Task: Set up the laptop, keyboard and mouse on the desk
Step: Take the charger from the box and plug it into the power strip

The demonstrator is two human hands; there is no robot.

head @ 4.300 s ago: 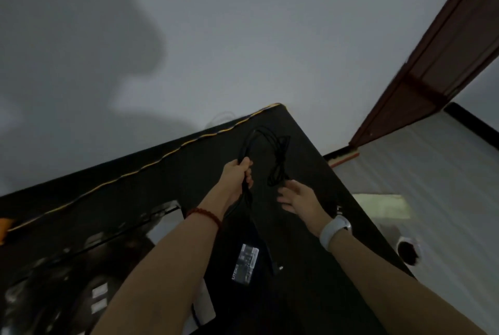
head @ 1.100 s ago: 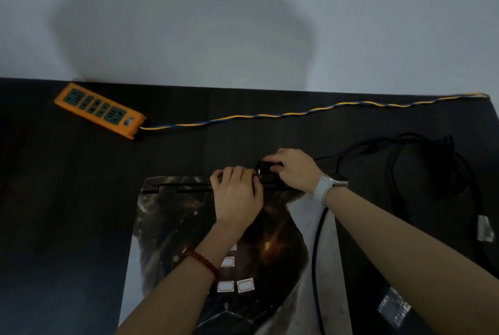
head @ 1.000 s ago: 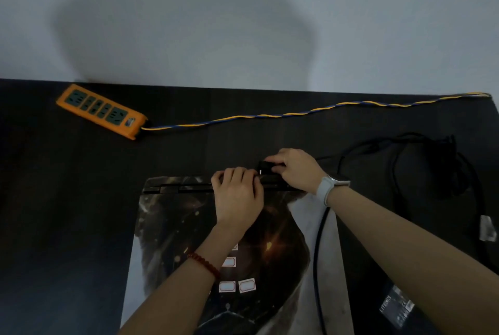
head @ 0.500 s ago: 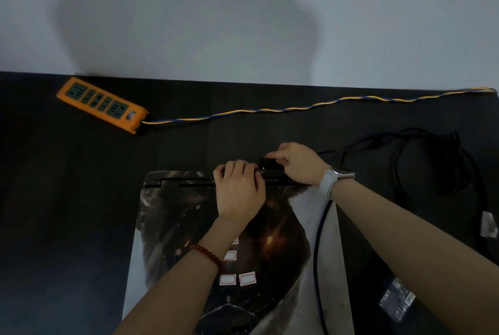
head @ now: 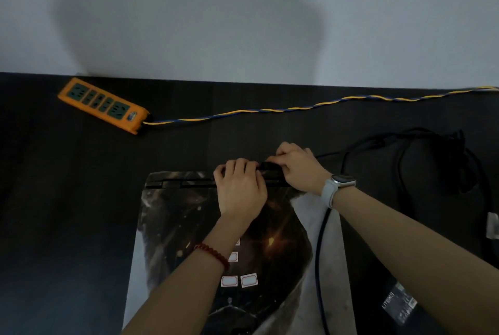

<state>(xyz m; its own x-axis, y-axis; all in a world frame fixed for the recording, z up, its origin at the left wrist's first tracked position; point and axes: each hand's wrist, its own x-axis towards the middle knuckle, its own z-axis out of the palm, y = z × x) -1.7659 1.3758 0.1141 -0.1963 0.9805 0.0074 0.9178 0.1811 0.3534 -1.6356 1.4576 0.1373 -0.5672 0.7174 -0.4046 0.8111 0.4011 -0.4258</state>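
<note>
A closed laptop (head: 183, 226) with a dark space-pattern skin and small white stickers lies on the black desk (head: 67, 213). My left hand (head: 241, 190) rests palm-down on the lid's far edge, fingers curled over the hinge. Just right of it, my right hand (head: 299, 170) pinches a black charger plug (head: 270, 166) against the laptop's rear edge. From the plug a black cable (head: 320, 248) runs down across the lid's right side. No keyboard or mouse is in view.
An orange power strip (head: 102, 103) lies at the desk's far left, its yellow-blue twisted cord (head: 297, 107) running right along the wall. A tangle of black cable (head: 437, 162) lies at the right. A black power brick with a label (head: 399, 305) sits at the lower right.
Earlier both hands held the cable bundle at the desk corner. Over the last second both hands stay at the laptop's rear edge, the plug shifting only slightly.
</note>
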